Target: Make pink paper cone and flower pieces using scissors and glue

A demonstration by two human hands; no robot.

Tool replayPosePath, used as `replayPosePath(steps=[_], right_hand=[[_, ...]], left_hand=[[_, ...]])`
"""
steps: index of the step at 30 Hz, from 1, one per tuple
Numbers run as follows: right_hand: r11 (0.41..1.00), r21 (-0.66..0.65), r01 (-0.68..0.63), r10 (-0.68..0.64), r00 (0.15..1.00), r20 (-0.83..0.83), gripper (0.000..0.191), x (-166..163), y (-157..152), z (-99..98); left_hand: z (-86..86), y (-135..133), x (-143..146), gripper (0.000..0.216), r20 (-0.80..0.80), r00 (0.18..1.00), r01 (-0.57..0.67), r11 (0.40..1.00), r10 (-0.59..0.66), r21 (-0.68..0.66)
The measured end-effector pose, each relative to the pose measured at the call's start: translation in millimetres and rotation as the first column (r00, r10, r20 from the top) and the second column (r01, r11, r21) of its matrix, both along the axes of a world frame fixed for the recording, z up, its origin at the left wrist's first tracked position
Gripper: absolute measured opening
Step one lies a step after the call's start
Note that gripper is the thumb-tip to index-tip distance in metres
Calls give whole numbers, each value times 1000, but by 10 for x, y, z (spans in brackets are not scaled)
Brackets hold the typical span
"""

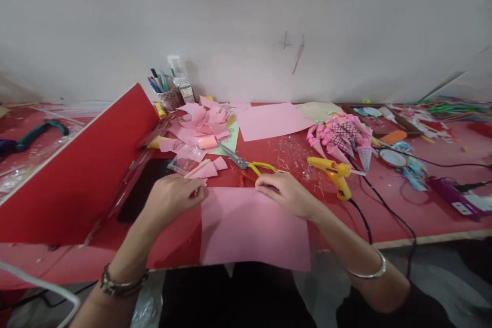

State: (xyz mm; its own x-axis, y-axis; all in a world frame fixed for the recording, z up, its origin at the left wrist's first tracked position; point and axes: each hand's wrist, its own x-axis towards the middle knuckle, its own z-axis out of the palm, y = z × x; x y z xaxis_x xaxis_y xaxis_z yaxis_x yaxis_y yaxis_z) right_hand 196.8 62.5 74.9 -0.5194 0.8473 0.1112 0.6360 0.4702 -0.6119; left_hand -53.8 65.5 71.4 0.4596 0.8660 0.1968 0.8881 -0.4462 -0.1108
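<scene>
A pink paper sheet [253, 228] lies flat on the red table [403, 215] right in front of me. My left hand [172, 197] pinches its far left corner, fingers closed, close to a thin wooden stick [197, 168]. My right hand [286, 193] pinches the sheet's far edge near the right, fingers curled. Yellow-handled scissors [249, 165] lie just beyond my right hand.
A yellow glue gun [333, 171] with a black cable sits to the right. Pink paper cones [342, 138] lie behind it. Pink scraps [202, 125], a second pink sheet [271, 120], a pen cup [167, 95] and a bottle [180, 82] stand further back. A red board [73, 174] leans at left.
</scene>
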Motion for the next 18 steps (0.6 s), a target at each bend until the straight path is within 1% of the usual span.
replayPosePath(steps=[3, 4, 6, 7, 8, 10, 11, 12, 14, 16, 18], right_hand=[[995, -2, 99, -99, 995, -23, 17, 125, -6, -35], [992, -4, 127, -127, 991, -28, 18, 157, -6, -50], [987, -17, 157, -158, 987, -32, 18, 195, -4, -82], [986, -26, 164, -165, 986, -35, 18, 202, -2, -96], [985, -36, 168, -169, 985, -40, 17, 200, 0, -109], [983, -49, 179, -181, 982, -50, 17, 183, 4, -125], [981, -54, 184, -187, 981, -54, 18, 171, 5, -127], [980, -58, 189, -192, 980, -57, 18, 160, 6, -126], [979, -62, 193, -197, 978, -62, 18, 143, 4, -118], [980, -63, 189, -193, 979, -66, 18, 133, 0, -109], [981, -66, 180, -185, 980, -68, 18, 124, -7, -112]], left_hand=[[-15, 6, -230, 25, 32, 979, -198, 979, 199, -48], [-29, 5, -307, 24, 60, 966, -243, 964, 250, -109], [-77, 6, -439, 22, 129, 919, -347, 919, 373, -189], [-114, 10, -488, 24, 156, 903, -365, 905, 401, -217], [-156, 18, -523, 33, 163, 895, -378, 900, 415, -218], [-250, 47, -550, 51, 60, 872, -462, 856, 486, -233], [-293, 66, -545, 55, 30, 858, -486, 830, 512, -272], [-328, 88, -531, 57, 20, 846, -505, 813, 533, -290], [-370, 135, -489, 58, 37, 811, -552, 784, 584, -283], [-379, 183, -446, 57, 70, 786, -577, 770, 614, -272], [-373, 229, -416, 56, 100, 772, -577, 757, 628, -306]])
